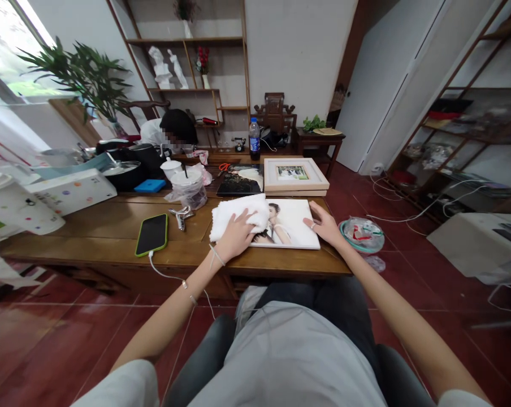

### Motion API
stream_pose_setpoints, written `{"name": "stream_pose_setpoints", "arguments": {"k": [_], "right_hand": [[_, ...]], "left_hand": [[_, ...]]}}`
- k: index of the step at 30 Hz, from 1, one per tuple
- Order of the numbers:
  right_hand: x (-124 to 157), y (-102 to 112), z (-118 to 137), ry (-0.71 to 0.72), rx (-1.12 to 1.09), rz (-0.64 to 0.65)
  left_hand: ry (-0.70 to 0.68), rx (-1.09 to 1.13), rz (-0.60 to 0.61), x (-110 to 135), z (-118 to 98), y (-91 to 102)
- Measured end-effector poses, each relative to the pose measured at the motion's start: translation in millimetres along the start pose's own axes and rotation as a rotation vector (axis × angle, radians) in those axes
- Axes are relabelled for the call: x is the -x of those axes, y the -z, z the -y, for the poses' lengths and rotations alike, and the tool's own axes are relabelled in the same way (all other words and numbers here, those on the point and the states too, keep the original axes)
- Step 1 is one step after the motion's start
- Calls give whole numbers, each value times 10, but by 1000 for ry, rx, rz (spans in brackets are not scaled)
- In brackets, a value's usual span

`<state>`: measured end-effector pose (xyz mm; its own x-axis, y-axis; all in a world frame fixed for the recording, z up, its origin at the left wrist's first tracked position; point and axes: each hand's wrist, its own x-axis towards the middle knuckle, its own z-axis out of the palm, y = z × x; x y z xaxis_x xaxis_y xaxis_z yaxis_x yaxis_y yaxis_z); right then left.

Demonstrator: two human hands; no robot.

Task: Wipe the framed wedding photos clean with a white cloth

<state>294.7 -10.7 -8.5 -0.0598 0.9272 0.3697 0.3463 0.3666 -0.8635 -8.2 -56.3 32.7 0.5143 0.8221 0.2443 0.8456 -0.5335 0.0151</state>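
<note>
A white photo panel (300, 223) printed with a picture of a person lies flat near the table's front edge. Over its left part spreads a bunched white cloth (225, 217). My left hand (237, 233) is on top of the cloth, fingers bent over it and pressing it to the panel. At the panel's right edge, my right hand (324, 224) grips the side, thumb on the face and fingers along the edge; the fingertips are partly hidden. The lower left of the panel is covered by the cloth and my left hand.
Behind the panel lie a framed photo (295, 176) and a dark photo panel (241, 180). To the left are a charging phone (152, 234), a metal object (181, 216) and a lidded plastic cup (188, 189). A bottle (254, 138) stands farther back; a person leans low across the table.
</note>
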Motion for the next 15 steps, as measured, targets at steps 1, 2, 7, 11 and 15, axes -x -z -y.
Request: {"name": "stream_pose_setpoints", "arguments": {"k": [1,2,7,11,15], "right_hand": [[17,-9,19,-87,-81,-34],[38,-18,46,-183,-159,-77],[156,-43,249,-524,-463,-151],[235,-75,415,-608,-582,16],[321,-99,571,-622,-626,-26]], "left_hand": [[0,-4,-10,23,-9,-8],[3,-7,-21,35,-24,-18],[35,1,-66,33,-88,-70],[43,15,-86,39,-90,-102],[27,75,-66,35,-20,-82]]}}
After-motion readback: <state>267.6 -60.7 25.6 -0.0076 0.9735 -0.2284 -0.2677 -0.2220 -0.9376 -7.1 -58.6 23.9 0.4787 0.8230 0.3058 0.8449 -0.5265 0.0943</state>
